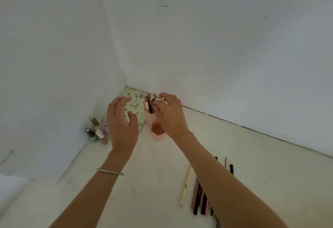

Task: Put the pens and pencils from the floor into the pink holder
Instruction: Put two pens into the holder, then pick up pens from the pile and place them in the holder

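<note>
Pink holder point(157, 130) sits on the floor point(153, 173) near the room corner, just beside a floral-print flat case point(134, 99) that lies against the wall. Several pens point(148, 103) already stand upright in the holder's rear compartment; front compartment looks reddish inside, contents unclear.

R hand point(168, 115) is over the holder top, fingers curled, thumb + index pinching a thin pale pen point(159, 97) at the level of the other pen tops. Can't tell if its tip is in the holder yet.

L hand point(122, 119) hovers over the floral case w/ fingers spread and relaxed, gripping nothing. Silver bracelet point(110, 171) on L wrist.

Still on the floor, near R forearm: cream pen point(185, 186) lying alone, a pink/black bunch point(199, 198) side by side partly under the arm, and a couple more ends point(231, 168) showing beyond the forearm.

Nail polish bottles point(96, 131) cluster by the L wall, close to the case.
</note>
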